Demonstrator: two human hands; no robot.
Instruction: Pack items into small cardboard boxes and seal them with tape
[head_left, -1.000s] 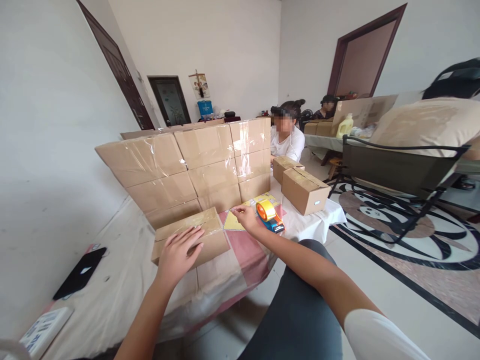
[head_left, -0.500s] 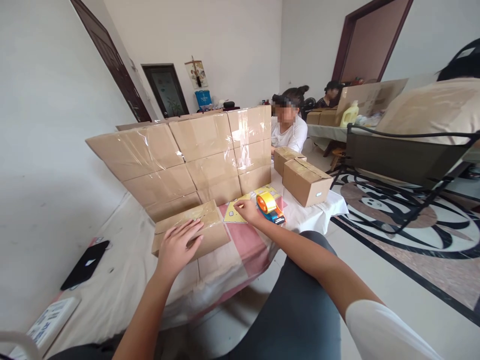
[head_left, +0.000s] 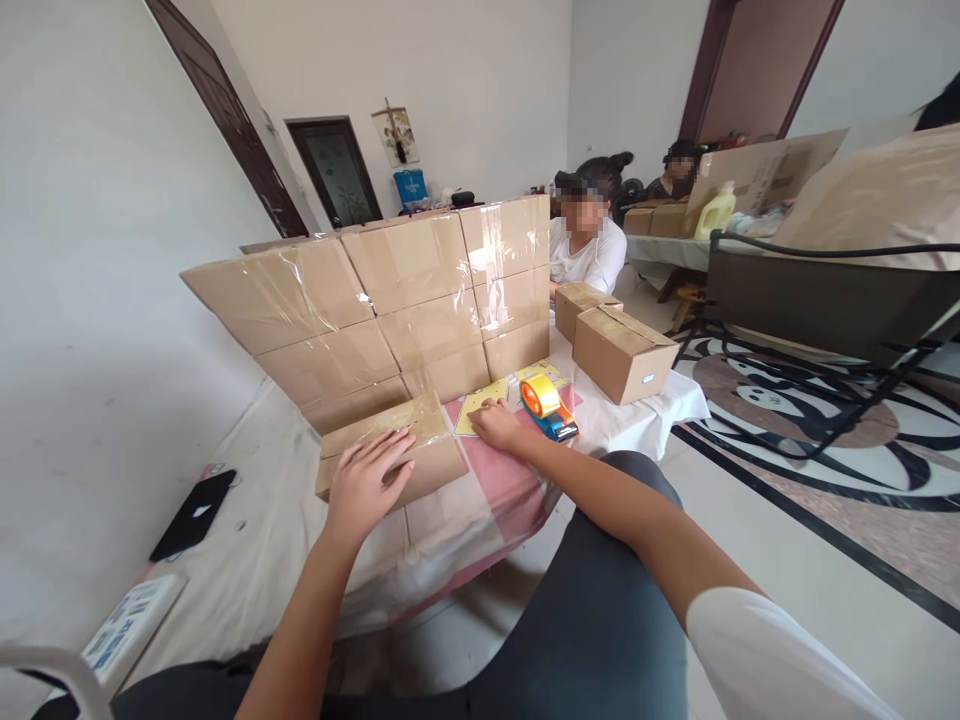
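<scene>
My left hand (head_left: 371,478) lies with fingers stretched out across the top and near side of a closed cardboard box (head_left: 431,458). Shiny clear tape runs along this box's top. My right hand (head_left: 493,424) rests on the tablecloth to the right of the box, fingers curled in, with nothing visible in them. Just right of that hand stands a blue tape dispenser (head_left: 559,428) carrying a yellow tape roll (head_left: 545,396) with an orange core. Behind the box rises a wall of stacked taped cardboard boxes (head_left: 442,300).
Two more cardboard boxes (head_left: 625,355) stand at the table's right side. A black flat case (head_left: 196,515) and a white box (head_left: 135,625) lie at the left. Across the table sits a person (head_left: 589,250) in white. A dark chair (head_left: 832,310) is at the right.
The view has shifted slightly, so the scene sits a little differently. My right hand's fingers have turned more downward onto the tablecloth. My left hand stays on the box.
</scene>
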